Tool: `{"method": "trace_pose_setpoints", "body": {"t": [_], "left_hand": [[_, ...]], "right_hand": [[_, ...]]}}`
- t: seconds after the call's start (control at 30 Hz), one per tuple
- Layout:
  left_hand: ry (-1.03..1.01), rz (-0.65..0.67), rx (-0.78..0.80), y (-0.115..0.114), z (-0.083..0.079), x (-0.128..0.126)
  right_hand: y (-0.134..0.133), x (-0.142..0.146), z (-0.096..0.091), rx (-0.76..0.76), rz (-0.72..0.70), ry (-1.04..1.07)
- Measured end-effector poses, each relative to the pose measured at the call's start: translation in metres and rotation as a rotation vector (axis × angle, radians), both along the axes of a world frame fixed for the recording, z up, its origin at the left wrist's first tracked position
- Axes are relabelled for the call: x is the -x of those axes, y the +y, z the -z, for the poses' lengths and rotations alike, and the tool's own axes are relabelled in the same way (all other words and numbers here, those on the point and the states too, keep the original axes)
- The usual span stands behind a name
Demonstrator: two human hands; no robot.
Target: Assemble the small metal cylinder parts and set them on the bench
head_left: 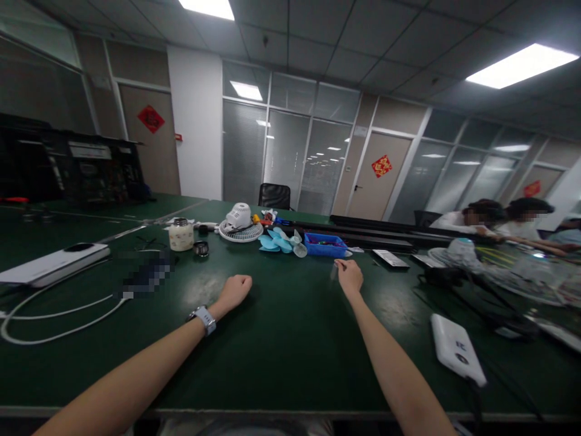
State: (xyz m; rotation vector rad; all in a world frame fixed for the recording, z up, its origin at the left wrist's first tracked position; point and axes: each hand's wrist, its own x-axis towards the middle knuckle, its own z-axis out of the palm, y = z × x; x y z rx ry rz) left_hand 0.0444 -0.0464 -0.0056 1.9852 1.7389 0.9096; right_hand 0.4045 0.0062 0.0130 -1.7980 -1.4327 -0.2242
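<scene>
My left hand (235, 292), with a watch (205, 320) on its wrist, rests on the green table (281, 357), its fingers curled into a loose fist. Nothing shows in it. Farther right, my right hand (350, 278) pinches a small translucent piece (334, 272) that hangs below the fingertips; its kind is too blurred to tell. Just beyond this hand is a blue tray (325, 244) with small dark parts inside. Light blue fan blades (275, 241) lie left of the tray, beside a clear plastic piece (299, 245).
A white fan (239, 225), a patterned jar (181, 236) and a dark lid (201, 248) stand at the back left. White power banks lie left (54, 264) and right (457, 350), with cables. At far right, people sit by more fan parts (460, 249).
</scene>
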Motion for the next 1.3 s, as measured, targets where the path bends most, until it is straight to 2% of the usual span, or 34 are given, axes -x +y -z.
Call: {"method": "trace_pose_setpoints", "body": {"t": [0.2, 0.43, 0.57, 0.73, 0.83, 1.0, 1.1, 1.23, 1.3], "left_hand": [[0.013, 0.005, 0.012, -0.004, -0.004, -0.001], [-0.014, -0.001, 0.023, -0.01, -0.01, -0.003], [-0.013, -0.001, 0.021, -0.008, -0.008, -0.003], [0.008, -0.008, -0.003, -0.005, -0.004, -0.003], [0.02, -0.005, -0.003, -0.005, -0.005, -0.003], [0.023, -0.006, 0.012, -0.006, -0.006, -0.004], [0.016, 0.01, 0.016, -0.006, -0.005, -0.003], [0.017, 0.022, 0.02, -0.007, -0.007, -0.004], [0.022, 0.022, 0.023, -0.009, -0.008, -0.004]], "right_hand": [[0.002, 0.004, 0.003, 0.019, 0.001, 0.025], [0.003, -0.006, 0.007, -0.019, -0.037, -0.027], [0.004, -0.011, 0.009, -0.012, -0.051, -0.014], [0.005, -0.01, 0.01, -0.088, -0.078, -0.012], [0.007, -0.009, 0.01, -0.058, -0.086, -0.006], [0.006, -0.006, 0.009, 0.012, -0.044, -0.003], [0.0, -0.007, 0.007, -0.014, -0.013, -0.086], [-0.004, -0.023, 0.008, -0.144, 0.161, -0.124], [-0.003, -0.037, 0.013, -0.106, 0.19, -0.047]]}}
